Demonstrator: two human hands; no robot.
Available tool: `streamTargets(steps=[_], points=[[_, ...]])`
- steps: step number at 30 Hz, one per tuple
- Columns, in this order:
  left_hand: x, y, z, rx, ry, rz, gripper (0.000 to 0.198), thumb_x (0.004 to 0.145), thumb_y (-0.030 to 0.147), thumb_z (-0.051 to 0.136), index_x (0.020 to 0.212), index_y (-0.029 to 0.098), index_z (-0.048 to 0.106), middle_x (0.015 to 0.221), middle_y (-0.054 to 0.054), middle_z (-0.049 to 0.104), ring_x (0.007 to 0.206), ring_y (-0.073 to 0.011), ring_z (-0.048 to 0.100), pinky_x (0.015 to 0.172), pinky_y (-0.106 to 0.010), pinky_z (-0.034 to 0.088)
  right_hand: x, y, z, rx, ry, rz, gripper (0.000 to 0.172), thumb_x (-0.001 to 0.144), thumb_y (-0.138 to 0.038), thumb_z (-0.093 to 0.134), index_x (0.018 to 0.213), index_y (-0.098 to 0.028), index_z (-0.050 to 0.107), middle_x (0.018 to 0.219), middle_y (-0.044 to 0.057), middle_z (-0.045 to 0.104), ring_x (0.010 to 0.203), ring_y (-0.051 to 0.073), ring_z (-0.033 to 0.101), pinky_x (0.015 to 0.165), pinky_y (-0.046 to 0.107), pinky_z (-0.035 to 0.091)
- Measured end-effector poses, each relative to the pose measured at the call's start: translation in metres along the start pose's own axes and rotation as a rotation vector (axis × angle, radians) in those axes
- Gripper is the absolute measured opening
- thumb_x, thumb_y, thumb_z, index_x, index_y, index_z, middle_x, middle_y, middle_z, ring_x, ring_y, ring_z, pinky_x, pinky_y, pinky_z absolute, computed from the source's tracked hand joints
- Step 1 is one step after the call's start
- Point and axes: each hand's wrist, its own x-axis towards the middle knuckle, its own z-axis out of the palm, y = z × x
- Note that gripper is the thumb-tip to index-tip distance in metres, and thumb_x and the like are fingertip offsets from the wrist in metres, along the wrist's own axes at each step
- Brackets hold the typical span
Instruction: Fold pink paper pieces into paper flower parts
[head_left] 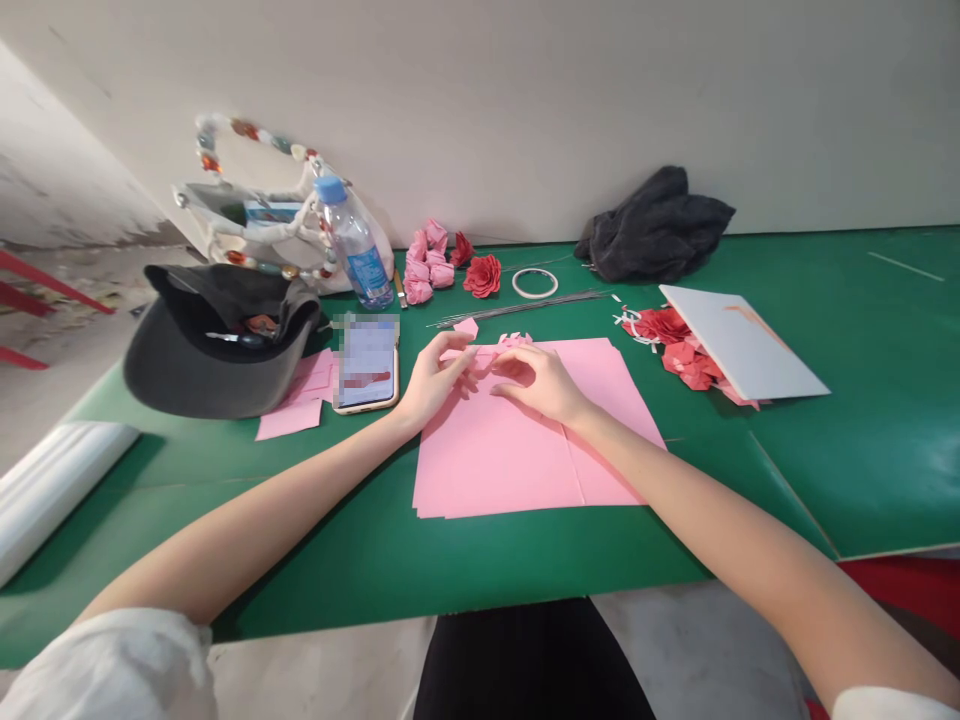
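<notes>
A stack of pink paper sheets [517, 455] lies on the green table [862, 420] in front of me. Both hands rest at its far edge. My left hand [433, 378] pinches a small pink paper piece [480, 358] with its fingers closed on it. My right hand [538, 380] presses curled fingers onto the same piece from the right. More small pink folded bits [514, 340] lie just beyond my fingers.
A phone [367, 362] and loose pink squares [300, 395] lie left, by a black cap [217, 340]. Farther back stand a water bottle [355, 245], a beaded bag [255, 215], paper roses [482, 275], a tape ring [535, 283], thin wires [525, 306]. Red paper pieces [679, 350], a white board [739, 340] and dark cloth [652, 230] lie right.
</notes>
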Motion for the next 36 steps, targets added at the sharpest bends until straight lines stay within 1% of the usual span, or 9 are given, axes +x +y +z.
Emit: streamTargets(steps=[5,8,13,17,20,23,27,31,36], points=[[-0.003,0.003,0.000,0.047,0.057,-0.014,0.034,0.088,0.044,0.057,0.110,0.019,0.052,0.063,0.006,0.053,0.042,-0.0069,0.053,0.041,-0.018,0.043,-0.001,0.005,0.003,0.197,-0.004,0.077,0.033,0.065,-0.035,0.082,0.092,-0.019,0.068,0.102,0.009,0.066,0.081,0.020,0.067,0.082,0.040,0.057],[-0.004,0.005,0.000,0.085,0.057,0.037,0.030,0.086,0.043,0.059,0.105,0.019,0.055,0.077,0.002,0.059,0.044,-0.0041,0.049,0.041,-0.017,0.041,-0.001,0.003,0.002,0.277,0.030,0.113,0.035,0.063,-0.036,0.083,0.090,-0.019,0.068,0.106,0.009,0.065,0.080,0.019,0.067,0.083,0.041,0.058],[-0.004,0.003,-0.001,0.145,-0.057,0.104,0.031,0.082,0.043,0.064,0.100,0.018,0.060,0.094,-0.003,0.063,0.052,-0.0054,0.051,0.042,-0.018,0.039,-0.001,-0.003,-0.001,0.260,0.044,0.136,0.033,0.067,-0.038,0.080,0.091,-0.019,0.069,0.095,0.007,0.069,0.079,0.019,0.067,0.082,0.040,0.056],[-0.003,0.001,0.000,0.243,-0.193,0.162,0.030,0.075,0.041,0.073,0.089,0.016,0.064,0.089,-0.004,0.066,0.061,-0.0090,0.056,0.051,-0.020,0.042,-0.001,-0.005,-0.002,0.312,0.036,0.076,0.024,0.073,-0.038,0.075,0.088,-0.020,0.069,0.092,0.006,0.070,0.081,0.019,0.066,0.082,0.037,0.054],[-0.002,-0.001,0.000,0.312,-0.247,0.194,0.026,0.075,0.040,0.073,0.083,0.016,0.067,0.082,-0.004,0.067,0.069,-0.0122,0.058,0.057,-0.022,0.043,-0.002,-0.006,-0.002,0.347,0.031,0.068,0.023,0.074,-0.038,0.075,0.087,-0.021,0.068,0.094,0.005,0.069,0.086,0.019,0.066,0.083,0.037,0.054],[-0.001,-0.002,-0.002,0.254,-0.190,0.146,0.028,0.079,0.043,0.069,0.081,0.016,0.065,0.079,-0.004,0.065,0.063,-0.0117,0.057,0.055,-0.023,0.043,-0.002,-0.008,-0.003,0.287,0.046,0.087,0.024,0.076,-0.039,0.073,0.091,-0.021,0.068,0.096,0.005,0.069,0.094,0.020,0.065,0.090,0.038,0.051],[-0.001,0.000,-0.003,0.102,-0.113,0.055,0.031,0.082,0.047,0.064,0.081,0.017,0.058,0.067,0.000,0.059,0.051,-0.0097,0.055,0.046,-0.021,0.039,-0.001,-0.008,-0.005,0.253,0.132,0.110,0.022,0.079,-0.038,0.070,0.092,-0.021,0.067,0.098,0.006,0.069,0.102,0.022,0.063,0.087,0.037,0.050],[-0.001,0.002,-0.003,0.067,-0.147,0.047,0.037,0.088,0.049,0.055,0.073,0.016,0.057,0.060,0.002,0.053,0.051,-0.0096,0.056,0.049,-0.021,0.042,-0.001,-0.007,-0.006,0.266,0.116,0.096,0.017,0.081,-0.035,0.067,0.090,-0.021,0.069,0.099,0.006,0.070,0.102,0.022,0.063,0.087,0.036,0.050],[-0.001,0.000,-0.004,0.147,-0.221,0.079,0.032,0.083,0.047,0.064,0.085,0.015,0.066,0.074,-0.003,0.062,0.059,-0.0106,0.057,0.050,-0.020,0.044,-0.002,-0.011,-0.006,0.232,0.104,0.102,0.014,0.082,-0.034,0.066,0.088,-0.022,0.070,0.096,0.006,0.071,0.094,0.022,0.065,0.078,0.036,0.052]])
